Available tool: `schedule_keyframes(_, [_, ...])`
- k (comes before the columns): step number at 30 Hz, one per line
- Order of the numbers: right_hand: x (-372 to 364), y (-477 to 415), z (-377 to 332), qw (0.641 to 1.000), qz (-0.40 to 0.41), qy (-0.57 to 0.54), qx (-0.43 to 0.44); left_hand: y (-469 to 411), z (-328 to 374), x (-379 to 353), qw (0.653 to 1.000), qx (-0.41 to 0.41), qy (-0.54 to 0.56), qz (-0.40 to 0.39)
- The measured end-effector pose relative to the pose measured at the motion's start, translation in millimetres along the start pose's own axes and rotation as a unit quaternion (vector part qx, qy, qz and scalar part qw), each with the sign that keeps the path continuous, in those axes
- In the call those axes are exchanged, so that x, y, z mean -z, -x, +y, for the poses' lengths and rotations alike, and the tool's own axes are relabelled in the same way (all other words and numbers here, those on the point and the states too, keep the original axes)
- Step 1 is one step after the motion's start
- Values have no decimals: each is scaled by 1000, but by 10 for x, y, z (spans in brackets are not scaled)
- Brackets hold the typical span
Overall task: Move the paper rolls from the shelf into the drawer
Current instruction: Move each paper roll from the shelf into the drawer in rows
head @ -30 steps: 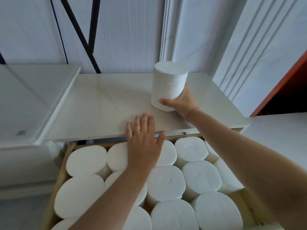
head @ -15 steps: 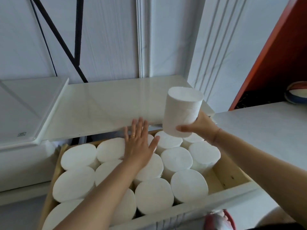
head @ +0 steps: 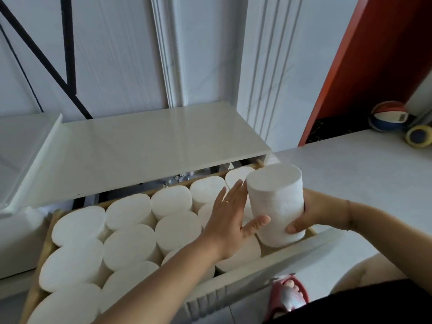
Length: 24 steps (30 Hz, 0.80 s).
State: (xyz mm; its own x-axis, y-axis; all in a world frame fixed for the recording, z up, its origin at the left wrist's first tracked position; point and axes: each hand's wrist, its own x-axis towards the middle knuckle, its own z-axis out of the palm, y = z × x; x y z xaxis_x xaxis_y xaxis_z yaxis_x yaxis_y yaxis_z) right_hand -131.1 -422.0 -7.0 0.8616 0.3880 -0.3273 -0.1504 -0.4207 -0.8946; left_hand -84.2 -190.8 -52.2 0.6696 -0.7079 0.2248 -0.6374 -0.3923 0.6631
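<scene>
White panelled wall (head: pixel 198 54) at the far side, crossed at the left by black bars (head: pixel 70 54); a red panel (head: pixel 374 66) at the far right, a striped ball (head: pixel 388 115) at its foot; a pale counter (head: pixel 362 171) along the right. A glossy white shelf (head: pixel 163 136) lies below the wall; beneath it and nearer, the open drawer (head: pixel 268 260), wooden inside with a white front, is packed with upright paper rolls (head: pixel 128 244) standing side by side and touching. Held roll (head: pixel 275 199): upright, slightly tilted, at the drawer's near right corner; whether its base rests on anything cannot be told. Right hand (head: pixel 320 211): enters from the right, fingers curled round the roll's right side, thumb pressed on its near lower face. Left hand (head: pixel 230 218): enters from the near left, fingers straight and together along the roll's left side, thumb spread and touching its lower part; a ring (head: pixel 225 201) on one finger. A red sandal (head: pixel 287 295) shows below the drawer front.
</scene>
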Motion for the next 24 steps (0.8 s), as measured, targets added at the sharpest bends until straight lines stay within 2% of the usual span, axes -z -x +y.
schedule_keyframes(5, [-100, 52, 118, 999, 36, -16, -7, -24, 59, -70, 999, 18, 46, 19])
schedule_keyframes(9, [-159, 113, 63, 992, 80, -76, 55, -19, 126, -150, 998, 22, 57, 28])
schedule_keyframes(12, [-233, 152, 51, 970, 173, -161, 53, 1, 130, -211, 995, 58, 83, -16])
schedule_keyframes(16, [-388, 114, 108, 965, 225, -135, 9, 88, 159, -301, 975, 88, 179, -102])
schedule_keyframes(21, [-361, 88, 82, 969, 207, -128, -30, 83, 228, -281, 956, 137, 239, -96])
schedule_keyframes(24, [-326, 46, 102, 972, 198, -111, -58, 44, 254, -280, 963, 152, 217, -49])
